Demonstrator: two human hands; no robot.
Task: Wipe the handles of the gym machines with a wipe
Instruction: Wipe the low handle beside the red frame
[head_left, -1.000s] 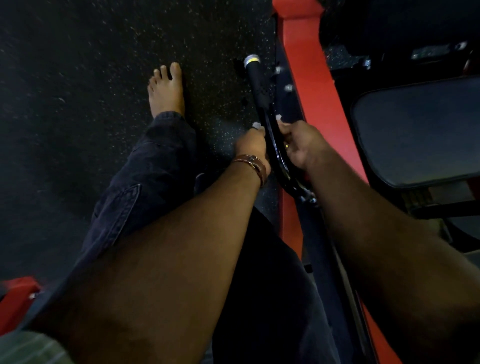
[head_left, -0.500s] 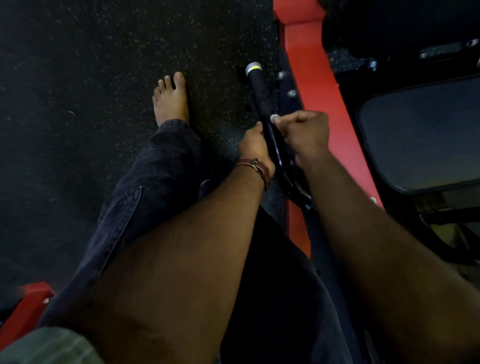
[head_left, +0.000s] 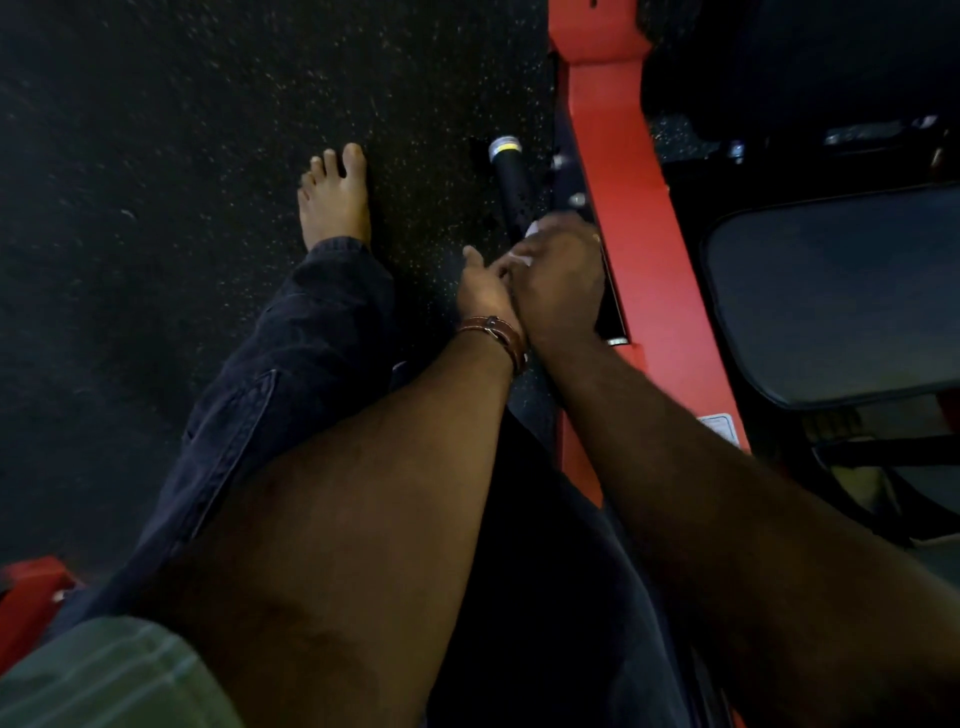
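A black machine handle with a silver and yellow end cap points up the frame beside the red frame. My right hand is curled over the handle's lower part, with a white wipe showing at its fingertips. My left hand, wearing a brown wrist strap, sits just left of it with its thumb raised. Its fingers meet the right hand around the handle, and their grip is hidden. The handle's lower stretch is covered by both hands.
A dark padded seat lies to the right of the red frame. My bare foot and dark trouser leg stand on the black speckled floor at the left. Another red machine part shows at the lower left edge.
My right hand has moved over the top of the handle toward the left hand, and the two now touch. The wipe's white edge shows further up the handle.
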